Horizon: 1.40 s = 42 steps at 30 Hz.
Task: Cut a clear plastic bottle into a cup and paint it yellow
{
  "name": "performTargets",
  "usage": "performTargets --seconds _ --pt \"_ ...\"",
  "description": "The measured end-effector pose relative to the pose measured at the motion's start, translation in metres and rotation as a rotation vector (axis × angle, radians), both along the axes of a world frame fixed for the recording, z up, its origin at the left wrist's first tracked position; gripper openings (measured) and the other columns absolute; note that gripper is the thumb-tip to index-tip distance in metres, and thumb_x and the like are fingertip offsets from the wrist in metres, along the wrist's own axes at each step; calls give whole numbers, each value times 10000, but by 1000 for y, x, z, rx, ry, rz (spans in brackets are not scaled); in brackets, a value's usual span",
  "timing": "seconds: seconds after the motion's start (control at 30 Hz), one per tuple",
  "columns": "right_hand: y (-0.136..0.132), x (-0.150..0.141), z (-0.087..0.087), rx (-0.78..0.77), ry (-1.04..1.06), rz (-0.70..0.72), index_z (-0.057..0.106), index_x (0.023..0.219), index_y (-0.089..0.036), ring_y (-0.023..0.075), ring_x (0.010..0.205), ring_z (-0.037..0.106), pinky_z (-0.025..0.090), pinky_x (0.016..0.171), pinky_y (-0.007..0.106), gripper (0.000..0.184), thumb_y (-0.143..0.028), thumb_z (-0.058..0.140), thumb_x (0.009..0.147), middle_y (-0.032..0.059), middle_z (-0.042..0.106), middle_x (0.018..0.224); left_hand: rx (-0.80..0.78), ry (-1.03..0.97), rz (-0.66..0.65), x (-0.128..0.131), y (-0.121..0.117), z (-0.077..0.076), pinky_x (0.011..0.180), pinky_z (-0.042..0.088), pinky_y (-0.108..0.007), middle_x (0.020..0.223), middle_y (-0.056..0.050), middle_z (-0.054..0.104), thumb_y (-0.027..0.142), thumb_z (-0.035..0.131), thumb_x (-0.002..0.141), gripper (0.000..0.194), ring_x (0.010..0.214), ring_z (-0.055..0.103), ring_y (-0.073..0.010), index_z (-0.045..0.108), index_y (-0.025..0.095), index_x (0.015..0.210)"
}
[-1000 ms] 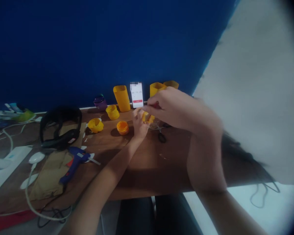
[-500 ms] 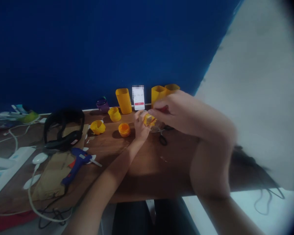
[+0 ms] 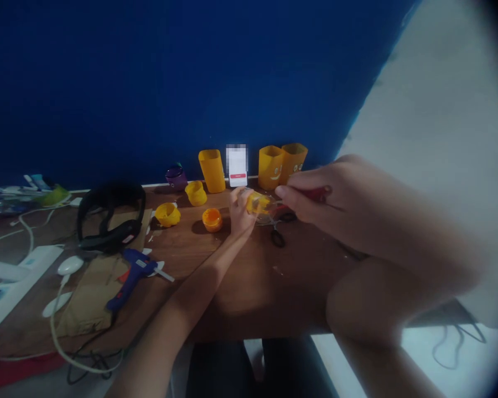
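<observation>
My left hand [image 3: 241,214] is wrapped round a small clear plastic container partly coated in yellow [image 3: 257,203], tilted with its coated end to the right. My right hand [image 3: 319,190] grips a thin red-handled paintbrush [image 3: 317,193], its tip close to the container's right side; motion blur hides whether they touch. An open jar of orange-yellow paint [image 3: 212,220] stands left of my left hand. Scissors [image 3: 277,236] lie on the table below the container, partly hidden behind it.
Two yellow cups [image 3: 196,193] [image 3: 167,214] stand left of the jar. Along the wall are a tall yellow holder [image 3: 212,171], a phone [image 3: 237,166] and two yellow holders with faces [image 3: 269,168]. A blue glue gun [image 3: 135,273], black headset [image 3: 110,221] and power strip [image 3: 20,287] lie left.
My right hand has moved right, drawing the paintbrush back from the container. My left hand still holds the container in nearly the same place. The faces on the yellow holders have come into view.
</observation>
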State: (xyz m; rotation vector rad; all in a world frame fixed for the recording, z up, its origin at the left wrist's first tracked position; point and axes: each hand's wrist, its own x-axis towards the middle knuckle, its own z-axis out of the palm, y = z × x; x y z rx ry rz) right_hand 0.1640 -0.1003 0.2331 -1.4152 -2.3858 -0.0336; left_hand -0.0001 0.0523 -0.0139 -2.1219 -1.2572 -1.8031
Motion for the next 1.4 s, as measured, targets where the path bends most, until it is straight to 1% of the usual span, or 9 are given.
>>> performTargets --seconds 0.17,0.3,0.5,0.67,0.8,0.97,1.13,1.23,1.4 --pt "23 -15 -4 -91 -41 48 418 596 -181 98 523 314 245 540 304 412 -359 430 967 2 402 559 -53 -12 -11 1 0 -2 1049 461 -432 1310 -98 466 356 700 825 483 1208 521 -236 497 281 1257" --pt "36 -20 -7 -125 -41 66 420 603 -180 99 542 326 264 558 298 426 -390 428 974 5 405 574 -75 -5 -5 3 1 -3 1061 455 -443 1313 -94 464 338 729 807 518 1215 518 -236 487 294 1263" --pt "16 -4 1 -1 -3 -30 396 585 -185 115 545 312 255 560 305 425 -340 407 980 13 361 544 -59 7 -1 0 -1 1 1086 430 -433 1299 -105 471 352 696 832 464 1225 506 -243 515 258 1249" --pt "10 -2 1 49 20 -15 361 592 -185 101 527 261 220 551 303 418 -335 423 976 -5 312 529 -10 -6 -12 0 -1 1 1072 445 -407 1279 -93 467 308 709 823 487 1192 513 -221 505 261 1263" --pt "23 -12 -4 -13 -15 25 349 581 -176 93 530 210 191 550 309 417 -315 433 965 -12 328 537 -37 2 20 1 3 -4 1050 466 -407 1282 -98 466 360 705 829 491 1185 519 -229 491 268 1260" --pt "26 -15 -6 -83 -27 76 368 573 -175 89 526 255 213 548 307 418 -333 448 952 -13 333 539 -72 1 -24 1 3 -5 1012 487 -402 1311 -91 461 443 663 853 469 1187 531 -235 498 290 1263" --pt "16 -7 -1 -72 -2 -38 394 580 -181 94 523 241 213 558 321 416 -332 444 964 -13 308 534 -65 21 -23 2 -4 2 1053 462 -423 1309 -98 463 412 706 818 500 1193 523 -242 508 276 1256" --pt "19 -8 -2 -80 -8 -10 416 587 -180 100 536 266 229 565 320 423 -354 436 973 -5 332 542 -52 0 -23 2 -4 2 1047 465 -419 1288 -88 471 372 744 789 510 1183 518 -240 517 284 1237" --pt "41 -20 -13 -146 -25 53 437 604 -179 96 532 305 239 548 308 412 -385 458 961 -3 386 559 -34 0 -14 3 -1 0 1006 492 -407 1273 -88 476 322 719 813 455 1159 527 -232 514 271 1216"
